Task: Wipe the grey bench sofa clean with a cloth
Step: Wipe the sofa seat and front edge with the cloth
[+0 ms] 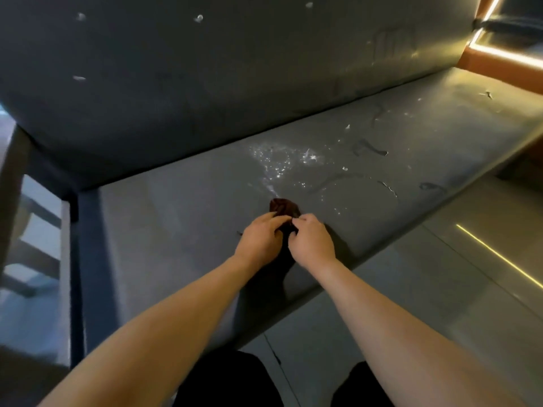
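— State of the left hand (260,236)?
— Curled round the near part of a dark brown crumpled cloth (284,207), gripping it from the left, back of the hand up.
— And the right hand (311,245)?
— Pinching the same cloth from the right with bent fingertips, knuckles raised. Close against the left hand; touching or just beside, impossible to tell.
— Whereabouts, that cloth?
— Down on the seat of the grey padded bench sofa (164,245), near the front edge and roughly midway along. Bunched far end poking out beyond both hands, resting on the seat.
— Anything else on the seat?
— A glistening patch of wet droplets (273,160) just beyond the cloth, toward the grey backrest (235,83). Curved wet streaks (368,148) to the right of that. Small white flecks (199,18) dotted over the backrest.
— Around the sofa?
— Glossy grey floor tiles (411,289) in front, crossed by a thin yellow line of light (499,257) at right. An orange panel (484,61) edged with light at the far right end. Dark trousers (229,380) along the bottom edge.
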Action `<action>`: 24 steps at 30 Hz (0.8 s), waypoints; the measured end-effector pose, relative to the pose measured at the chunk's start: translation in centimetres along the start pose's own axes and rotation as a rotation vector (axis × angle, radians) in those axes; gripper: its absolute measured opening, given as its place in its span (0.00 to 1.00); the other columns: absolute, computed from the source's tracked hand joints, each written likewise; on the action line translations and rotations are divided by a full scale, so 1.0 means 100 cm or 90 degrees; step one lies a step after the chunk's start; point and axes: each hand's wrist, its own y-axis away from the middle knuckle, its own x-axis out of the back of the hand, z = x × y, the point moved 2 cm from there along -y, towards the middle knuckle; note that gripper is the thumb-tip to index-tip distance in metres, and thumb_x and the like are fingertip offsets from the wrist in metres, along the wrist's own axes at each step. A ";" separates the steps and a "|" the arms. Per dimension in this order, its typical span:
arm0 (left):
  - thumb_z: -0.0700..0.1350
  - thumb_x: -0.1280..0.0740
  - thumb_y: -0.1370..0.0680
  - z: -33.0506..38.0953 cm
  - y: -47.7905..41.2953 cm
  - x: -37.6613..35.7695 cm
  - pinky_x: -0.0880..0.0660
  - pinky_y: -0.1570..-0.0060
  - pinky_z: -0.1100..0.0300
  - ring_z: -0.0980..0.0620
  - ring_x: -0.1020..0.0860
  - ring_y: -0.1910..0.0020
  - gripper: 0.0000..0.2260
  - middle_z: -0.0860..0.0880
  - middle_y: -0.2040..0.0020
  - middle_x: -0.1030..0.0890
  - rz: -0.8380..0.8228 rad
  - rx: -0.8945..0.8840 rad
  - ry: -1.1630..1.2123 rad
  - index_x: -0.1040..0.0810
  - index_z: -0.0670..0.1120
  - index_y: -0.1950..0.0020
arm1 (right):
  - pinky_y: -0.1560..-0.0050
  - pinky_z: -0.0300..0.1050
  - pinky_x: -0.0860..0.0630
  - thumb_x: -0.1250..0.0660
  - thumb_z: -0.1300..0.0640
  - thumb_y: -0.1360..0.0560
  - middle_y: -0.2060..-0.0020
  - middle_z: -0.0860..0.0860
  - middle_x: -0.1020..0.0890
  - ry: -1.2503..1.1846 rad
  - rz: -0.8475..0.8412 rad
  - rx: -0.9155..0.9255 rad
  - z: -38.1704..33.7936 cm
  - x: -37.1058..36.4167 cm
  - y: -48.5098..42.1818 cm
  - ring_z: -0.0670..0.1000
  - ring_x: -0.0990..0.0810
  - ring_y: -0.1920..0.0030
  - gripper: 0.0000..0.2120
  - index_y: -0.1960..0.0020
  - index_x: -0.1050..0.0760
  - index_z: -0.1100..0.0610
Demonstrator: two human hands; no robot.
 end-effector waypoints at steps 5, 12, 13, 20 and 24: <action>0.39 0.43 0.16 -0.023 -0.005 0.019 0.41 0.23 0.52 0.44 0.37 0.23 0.22 0.46 0.21 0.35 0.050 0.083 -0.030 0.31 0.49 0.22 | 0.32 0.46 0.30 0.39 0.55 0.17 0.28 0.53 0.27 -0.044 -0.039 0.003 0.006 0.001 -0.001 0.53 0.28 0.29 0.20 0.26 0.28 0.56; 0.40 0.44 0.16 0.002 -0.003 -0.003 0.41 0.24 0.50 0.44 0.38 0.22 0.22 0.45 0.21 0.35 0.062 0.154 -0.026 0.32 0.49 0.22 | 0.32 0.42 0.31 0.39 0.60 0.18 0.29 0.54 0.25 -0.128 -0.053 0.008 0.016 0.022 0.006 0.53 0.27 0.29 0.19 0.27 0.27 0.56; 0.40 0.45 0.16 0.010 0.002 -0.007 0.41 0.24 0.50 0.44 0.38 0.22 0.22 0.45 0.21 0.35 0.044 0.144 -0.023 0.32 0.49 0.22 | 0.34 0.41 0.31 0.39 0.61 0.18 0.30 0.53 0.24 -0.148 -0.058 0.004 0.017 0.026 0.009 0.53 0.26 0.30 0.19 0.27 0.27 0.56; 0.42 0.43 0.17 0.062 0.027 -0.021 0.28 0.34 0.53 0.50 0.26 0.33 0.19 0.51 0.31 0.23 0.014 0.106 0.114 0.27 0.55 0.27 | 0.40 0.39 0.31 0.39 0.57 0.17 0.33 0.51 0.22 -0.232 -0.031 -0.031 0.027 0.044 0.035 0.51 0.24 0.34 0.17 0.29 0.25 0.53; 0.43 0.41 0.17 0.092 0.027 0.000 0.22 0.40 0.50 0.49 0.20 0.42 0.15 0.49 0.39 0.20 0.099 0.300 0.551 0.30 0.55 0.31 | 0.44 0.36 0.32 0.38 0.48 0.17 0.33 0.46 0.28 -0.368 0.009 -0.022 0.025 0.052 0.042 0.47 0.28 0.34 0.21 0.24 0.33 0.47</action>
